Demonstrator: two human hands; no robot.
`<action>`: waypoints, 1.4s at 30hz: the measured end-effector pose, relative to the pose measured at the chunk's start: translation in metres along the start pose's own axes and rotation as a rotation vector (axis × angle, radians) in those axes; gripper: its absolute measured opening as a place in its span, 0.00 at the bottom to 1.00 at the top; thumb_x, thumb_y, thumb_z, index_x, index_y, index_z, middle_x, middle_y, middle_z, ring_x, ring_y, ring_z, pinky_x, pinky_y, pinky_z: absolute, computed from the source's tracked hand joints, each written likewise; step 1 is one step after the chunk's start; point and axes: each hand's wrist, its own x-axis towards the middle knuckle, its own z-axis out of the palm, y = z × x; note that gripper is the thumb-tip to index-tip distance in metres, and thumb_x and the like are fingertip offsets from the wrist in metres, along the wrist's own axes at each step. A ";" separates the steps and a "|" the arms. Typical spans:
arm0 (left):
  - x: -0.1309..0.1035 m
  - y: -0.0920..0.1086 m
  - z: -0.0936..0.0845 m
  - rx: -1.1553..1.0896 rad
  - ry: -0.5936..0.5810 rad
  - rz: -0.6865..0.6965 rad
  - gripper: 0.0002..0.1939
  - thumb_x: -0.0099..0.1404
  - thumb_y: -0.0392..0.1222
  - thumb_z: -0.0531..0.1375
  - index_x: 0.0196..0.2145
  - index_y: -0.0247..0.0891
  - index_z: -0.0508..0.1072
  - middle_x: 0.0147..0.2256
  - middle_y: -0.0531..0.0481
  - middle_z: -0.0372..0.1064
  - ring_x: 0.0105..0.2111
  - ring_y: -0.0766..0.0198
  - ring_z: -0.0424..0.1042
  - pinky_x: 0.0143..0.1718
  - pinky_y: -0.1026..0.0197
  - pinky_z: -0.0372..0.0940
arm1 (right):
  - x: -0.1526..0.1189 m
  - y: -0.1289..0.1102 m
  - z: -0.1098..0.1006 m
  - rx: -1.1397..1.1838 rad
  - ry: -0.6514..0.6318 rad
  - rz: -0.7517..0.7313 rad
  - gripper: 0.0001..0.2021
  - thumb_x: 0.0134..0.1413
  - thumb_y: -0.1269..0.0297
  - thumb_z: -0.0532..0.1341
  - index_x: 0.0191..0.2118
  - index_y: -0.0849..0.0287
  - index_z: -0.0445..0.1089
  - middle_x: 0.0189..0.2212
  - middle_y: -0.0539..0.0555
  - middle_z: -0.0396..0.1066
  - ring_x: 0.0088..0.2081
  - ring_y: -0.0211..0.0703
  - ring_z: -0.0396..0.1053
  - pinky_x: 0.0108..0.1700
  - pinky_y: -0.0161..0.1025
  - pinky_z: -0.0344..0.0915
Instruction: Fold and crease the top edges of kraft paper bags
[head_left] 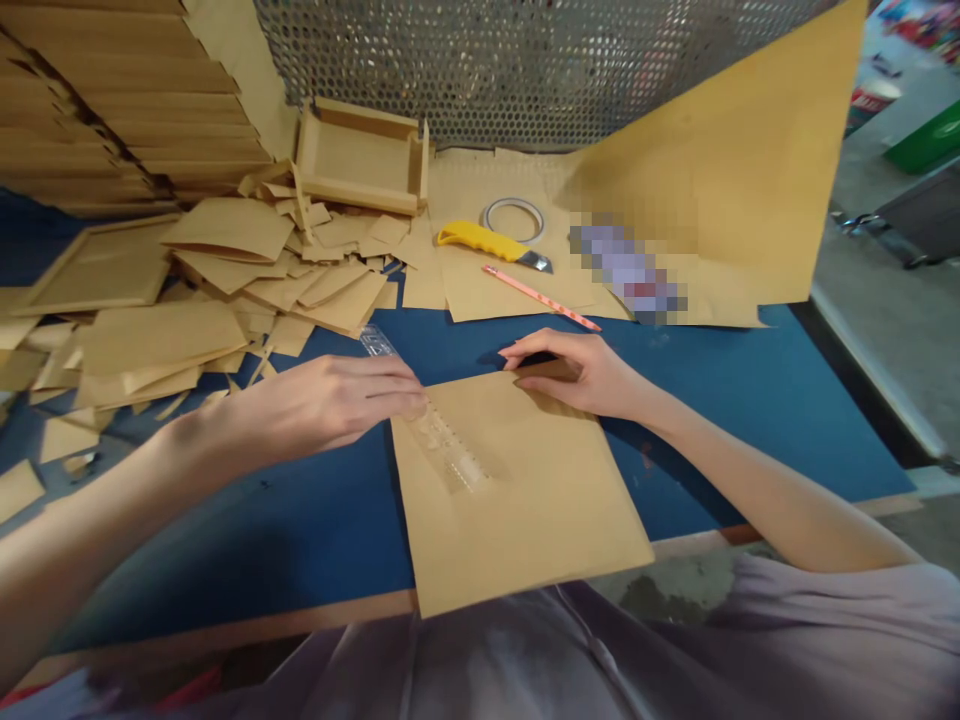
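Observation:
A clear plastic ruler lies slantwise over a tan cardboard sheet. My left hand is closed on the ruler's middle, at the sheet's far left corner; the far end of the ruler sticks out past my fingers over the blue table. My right hand rests at the sheet's far right corner, thumb on the cardboard and forefinger curved apart from it, with a gap between them. The other fingers of that hand are partly hidden. The sheet's near edge overhangs the table's front edge.
Beyond my hands lie a pink pencil, a yellow utility knife and a tape roll. Cardboard scraps are heaped at left, beside an open cardboard tray. A large cardboard sheet stands bent at right against perforated metal.

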 end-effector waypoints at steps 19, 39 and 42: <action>-0.037 0.010 -0.009 0.052 -0.042 -0.089 0.23 0.68 0.29 0.46 0.50 0.40 0.77 0.49 0.49 0.75 0.50 0.59 0.75 0.54 0.60 0.69 | 0.000 -0.002 -0.001 -0.046 -0.014 0.006 0.15 0.59 0.64 0.62 0.52 0.58 0.71 0.43 0.57 0.76 0.47 0.46 0.73 0.54 0.48 0.68; 0.022 0.008 0.028 -0.243 0.020 -0.710 0.18 0.63 0.55 0.59 0.41 0.37 0.71 0.35 0.47 0.70 0.33 0.58 0.70 0.33 0.59 0.64 | -0.002 -0.025 0.000 -0.443 -0.047 0.234 0.19 0.49 0.50 0.68 0.37 0.57 0.64 0.36 0.55 0.68 0.40 0.47 0.68 0.43 0.44 0.65; 0.027 0.006 0.026 -0.286 0.009 -0.682 0.14 0.63 0.53 0.60 0.33 0.38 0.72 0.32 0.50 0.70 0.30 0.61 0.68 0.31 0.61 0.61 | -0.003 -0.023 -0.001 -0.421 -0.056 0.220 0.18 0.50 0.50 0.68 0.34 0.57 0.64 0.35 0.54 0.67 0.38 0.45 0.67 0.40 0.42 0.64</action>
